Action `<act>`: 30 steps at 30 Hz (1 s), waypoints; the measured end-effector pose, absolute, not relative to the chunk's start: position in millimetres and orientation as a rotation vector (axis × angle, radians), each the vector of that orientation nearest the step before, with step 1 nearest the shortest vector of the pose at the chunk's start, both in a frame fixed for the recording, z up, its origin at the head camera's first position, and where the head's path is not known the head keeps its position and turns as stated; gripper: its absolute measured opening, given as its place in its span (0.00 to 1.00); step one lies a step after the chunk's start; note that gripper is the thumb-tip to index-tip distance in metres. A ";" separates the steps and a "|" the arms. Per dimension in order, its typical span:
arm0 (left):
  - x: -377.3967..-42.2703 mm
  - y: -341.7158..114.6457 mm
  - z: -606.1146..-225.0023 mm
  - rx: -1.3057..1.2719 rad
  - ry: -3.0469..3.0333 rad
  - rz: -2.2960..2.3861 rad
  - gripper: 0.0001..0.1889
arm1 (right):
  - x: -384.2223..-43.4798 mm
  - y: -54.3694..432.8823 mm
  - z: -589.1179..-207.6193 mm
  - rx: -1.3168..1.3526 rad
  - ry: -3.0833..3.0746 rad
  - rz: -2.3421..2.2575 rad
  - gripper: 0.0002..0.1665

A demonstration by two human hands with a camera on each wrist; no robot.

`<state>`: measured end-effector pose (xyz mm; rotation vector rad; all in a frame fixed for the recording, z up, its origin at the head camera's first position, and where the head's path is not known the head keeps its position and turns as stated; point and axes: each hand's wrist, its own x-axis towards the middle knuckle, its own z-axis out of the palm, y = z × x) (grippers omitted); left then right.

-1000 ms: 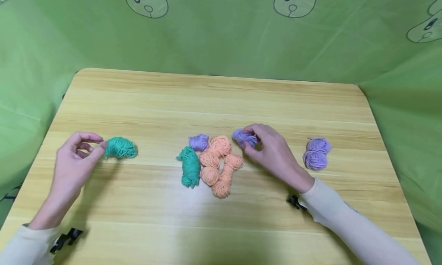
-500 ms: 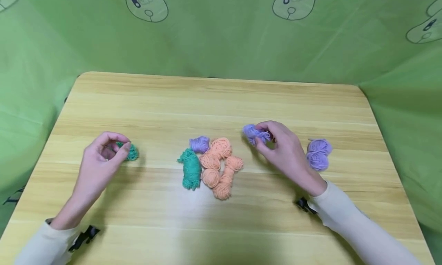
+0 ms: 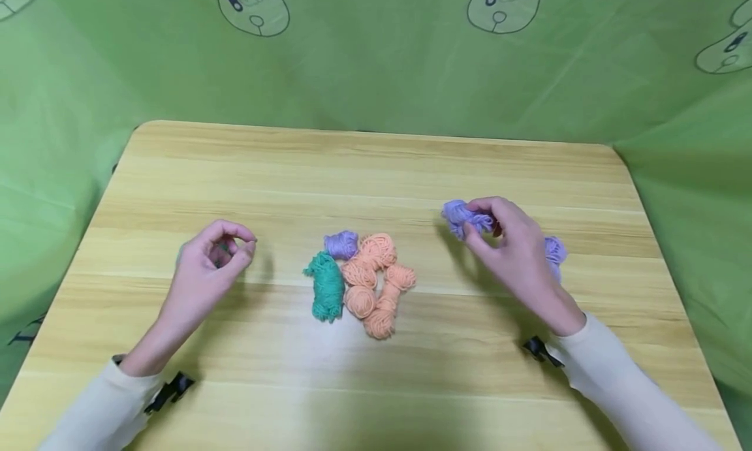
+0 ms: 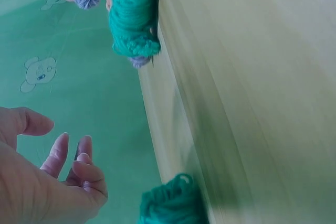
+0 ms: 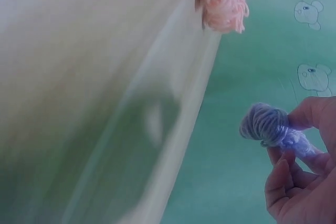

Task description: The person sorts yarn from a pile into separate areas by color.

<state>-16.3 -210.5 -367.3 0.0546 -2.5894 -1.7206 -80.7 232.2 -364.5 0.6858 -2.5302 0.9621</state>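
My right hand [image 3: 517, 248] pinches a purple yarn bundle [image 3: 461, 216] between thumb and fingers, above the table's right half. The right wrist view shows that yarn [image 5: 265, 124] off the tabletop. My left hand [image 3: 205, 262] hovers left of the middle, holding nothing; in the left wrist view its thumb and fingers [image 4: 37, 121] are apart. Behind it lies a green yarn bundle [image 4: 173, 203], mostly hidden by the hand in the head view. A second green bundle [image 3: 327, 288] rests mid-table against a small purple bundle [image 3: 341, 244] and orange yarn bundles [image 3: 390, 301].
Another purple bundle [image 3: 554, 252] lies at the right, partly behind my right hand. The wooden table [image 3: 376, 170] has rounded far corners. Green cloth with printed animal faces [image 3: 376, 66] hangs behind and at both sides.
My right hand has lifted the purple bundle and carried it right, away from the middle group. My left hand has moved right, away from the left green bundle's far side, passing over it.
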 end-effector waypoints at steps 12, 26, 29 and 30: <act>-23.9 -191.8 -378.0 -0.070 -2.698 -1.729 0.18 | -69.0 256.3 -356.4 0.442 -2.608 0.996 0.18; -18.0 -171.8 -391.6 -0.171 -2.832 -1.777 0.21 | -46.7 296.9 -353.8 0.135 -2.625 1.023 0.19; -18.0 -169.3 -393.3 -0.170 -2.844 -1.770 0.22 | -43.2 305.1 -353.8 0.087 -2.631 1.004 0.18; -17.9 -168.5 -393.8 -0.170 -2.851 -1.765 0.22 | -41.8 307.8 -353.8 0.071 -2.632 1.000 0.18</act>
